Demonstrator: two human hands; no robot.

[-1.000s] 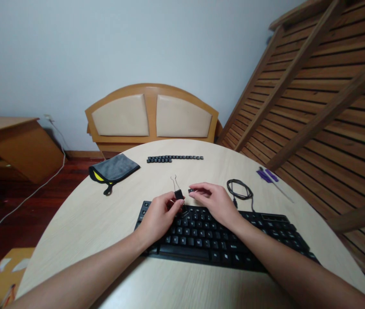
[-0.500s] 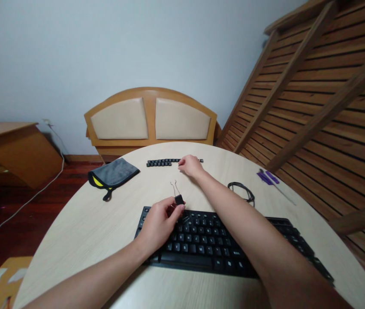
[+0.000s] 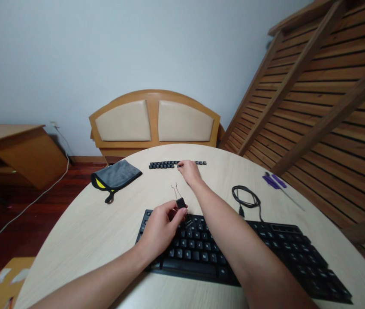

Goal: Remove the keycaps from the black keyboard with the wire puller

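Note:
My left hand (image 3: 161, 225) is closed around a wire keycap puller (image 3: 181, 202), its two thin prongs pointing up and away over the table. This hand is above the left part of a black keyboard (image 3: 195, 262), where some keys are off and bare stems show. Farther out, my right hand (image 3: 189, 171) pinches a small black keycap (image 3: 179, 166) at the tabletop. That keycap is just right of the front row of loose keycaps (image 3: 161, 165). My right fingers hide part of the back row, and my right forearm crosses over the keyboard.
A grey and yellow cloth (image 3: 118, 175) lies on the round table (image 3: 82, 223) at left. To the right are a coiled black cable (image 3: 246, 196) and a purple brush-like tool (image 3: 274, 181) with a thin pale rod. A wooden headboard (image 3: 155, 116) stands behind.
My right hand has shifted slightly left with the keycap, closer to the end of the front row. My left hand stays put with the puller. The whole view has shifted a little.

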